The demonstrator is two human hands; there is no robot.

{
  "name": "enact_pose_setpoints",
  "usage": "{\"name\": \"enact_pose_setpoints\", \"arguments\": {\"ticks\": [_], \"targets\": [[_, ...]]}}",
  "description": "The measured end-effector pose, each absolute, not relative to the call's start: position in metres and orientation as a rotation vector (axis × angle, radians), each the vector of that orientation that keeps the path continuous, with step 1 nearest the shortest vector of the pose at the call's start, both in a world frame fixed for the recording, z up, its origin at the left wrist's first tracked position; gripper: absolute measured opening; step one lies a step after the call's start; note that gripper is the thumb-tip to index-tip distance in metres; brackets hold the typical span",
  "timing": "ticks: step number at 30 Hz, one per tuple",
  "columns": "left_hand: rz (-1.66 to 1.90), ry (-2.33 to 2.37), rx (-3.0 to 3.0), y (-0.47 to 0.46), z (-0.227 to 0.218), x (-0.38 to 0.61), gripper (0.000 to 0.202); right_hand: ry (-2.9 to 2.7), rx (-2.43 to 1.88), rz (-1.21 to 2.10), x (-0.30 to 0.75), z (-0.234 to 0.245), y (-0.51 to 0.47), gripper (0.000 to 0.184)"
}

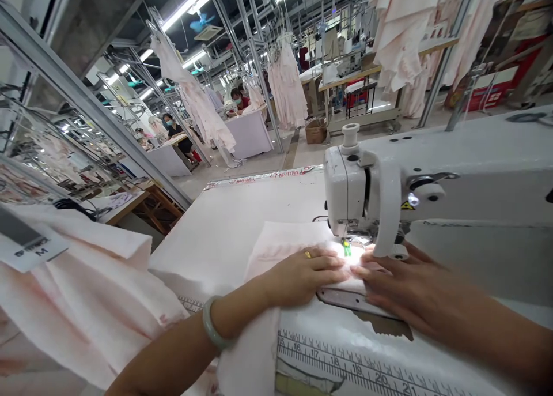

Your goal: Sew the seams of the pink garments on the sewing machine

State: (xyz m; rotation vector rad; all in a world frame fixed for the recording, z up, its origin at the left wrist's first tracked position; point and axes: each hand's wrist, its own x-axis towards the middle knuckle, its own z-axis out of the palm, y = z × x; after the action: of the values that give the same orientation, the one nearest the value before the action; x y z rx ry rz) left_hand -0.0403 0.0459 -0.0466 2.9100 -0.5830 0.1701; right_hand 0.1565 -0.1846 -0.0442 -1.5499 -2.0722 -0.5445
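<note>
Pale pink, faintly patterned fabric [270, 243] lies under the needle area of a white sewing machine [345, 188]. My left hand [302, 275] rests palm down on it, fingers stretched towards the green presser foot [347, 248]. On the other side, my right hand [401, 281] reaches in from the right, slightly blurred, its outstretched fingers touching the fabric beside the foot. Part of that hand is hidden by the machine's white front guard [387, 211]. A bright lamp washes out the cloth around the needle. The fabric hangs down beneath my left forearm towards the front edge.
A printed ruler strip [337, 361] runs along the table's front edge. More pale pink fabric [86, 292] with a size M tag [32, 246] is heaped at the left. Garments [287, 85] hang from metal poles [263, 67]. Masked people [175, 131] sit at tables behind.
</note>
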Motion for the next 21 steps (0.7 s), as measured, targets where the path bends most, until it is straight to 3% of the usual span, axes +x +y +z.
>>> {"name": "enact_pose_setpoints", "arguments": {"ticks": [14, 21], "targets": [[0.36, -0.594, 2.767, 0.069, -0.042, -0.016, 0.059, -2.018, -1.652, -0.358, 0.169, -0.057, -0.185, 0.035], [0.201, -0.628, 2.822, 0.063, -0.04, -0.018, 0.055, -2.061, -1.685, -0.249, 0.165, -0.062, -0.185, 0.037]]}}
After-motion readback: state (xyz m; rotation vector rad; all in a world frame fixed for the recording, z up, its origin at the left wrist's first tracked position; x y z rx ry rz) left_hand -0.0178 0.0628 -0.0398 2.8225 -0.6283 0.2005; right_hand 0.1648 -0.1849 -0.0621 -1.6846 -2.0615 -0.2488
